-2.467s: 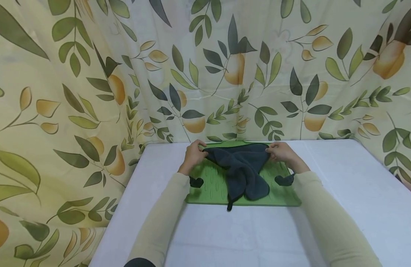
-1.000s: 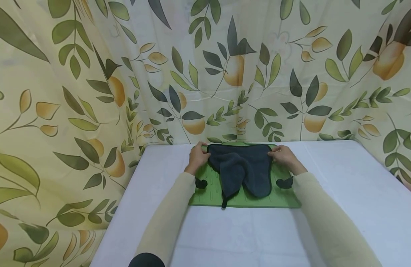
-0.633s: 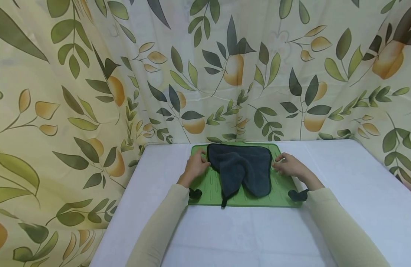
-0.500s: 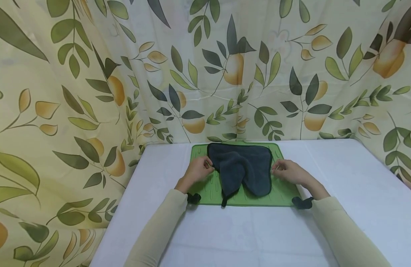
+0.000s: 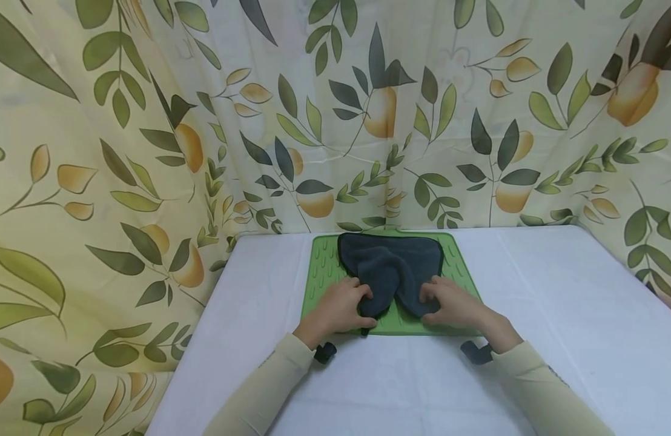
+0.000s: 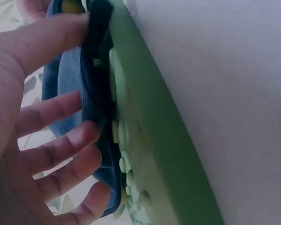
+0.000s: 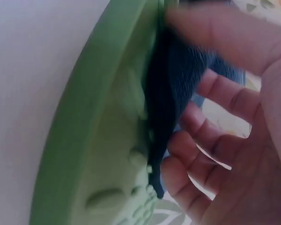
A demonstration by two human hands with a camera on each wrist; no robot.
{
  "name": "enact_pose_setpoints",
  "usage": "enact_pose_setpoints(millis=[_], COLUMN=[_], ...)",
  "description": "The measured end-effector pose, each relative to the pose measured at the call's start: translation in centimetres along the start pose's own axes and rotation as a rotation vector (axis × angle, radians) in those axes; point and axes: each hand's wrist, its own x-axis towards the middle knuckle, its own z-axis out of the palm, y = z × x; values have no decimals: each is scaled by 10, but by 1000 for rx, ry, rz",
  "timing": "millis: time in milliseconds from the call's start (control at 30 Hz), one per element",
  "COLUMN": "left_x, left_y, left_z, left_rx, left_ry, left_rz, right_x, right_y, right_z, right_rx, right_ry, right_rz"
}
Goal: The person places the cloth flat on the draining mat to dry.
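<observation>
A dark blue cloth (image 5: 384, 260) with black edging lies rumpled on a green ridged mat (image 5: 319, 266), its far edge spread out and its near part in two folded lobes. My left hand (image 5: 341, 306) is at the near left lobe, thumb and fingers apart. In the left wrist view its thumb overlaps a black loop (image 6: 100, 18) at the cloth's corner, and its fingertips are right at the cloth's side. My right hand (image 5: 458, 306) is at the near right lobe; in the right wrist view its fingers curve loosely beside the cloth (image 7: 187, 56), thumb apart.
The mat lies on a table with a white cover (image 5: 412, 387). Behind and to the left hangs a curtain (image 5: 232, 121) printed with leaves and fruit. Dark camera mounts (image 5: 477, 352) sit at both wrists.
Both hands first pulled the cloth's far corners apart, flattening its far edge, then let go. They have come down along its sides to the near lobes.
</observation>
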Motion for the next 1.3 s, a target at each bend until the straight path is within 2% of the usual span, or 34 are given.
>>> enact_pose_setpoints(millis=[67,200,333,567,733,867,1000,1133,1300], left_x=[0,1,2,-3,-7,-10,-13,-16,-20], left_y=[1,-3,-13,-43,-55,-59,-60,-62,-65], left_z=[1,-1,-10,-26,-42,-51,-54,-56,-59], left_rx=[53,75,22,-92,-194,-204,-227,-302,-374], left_ry=[-1,11,45,171,206,152,55,-53,-161], left_rz=[2,13,-3,-79,-73,-47,-33,-28,-21], right_x=[1,3,1,-7,-12,-15,-16,-17,-18], right_y=[-1,2,11,24,29,30,31,31,33], right_z=[0,-4,-14,-33,-45,-51,-50,-47,-43], right_rx=[-20,1,31,63,79,93,128,188,243], right_ry=[-7,-12,21,138,131,81,-11,-116,-226], right_rz=[10,13,22,38,46,40,26,3,15])
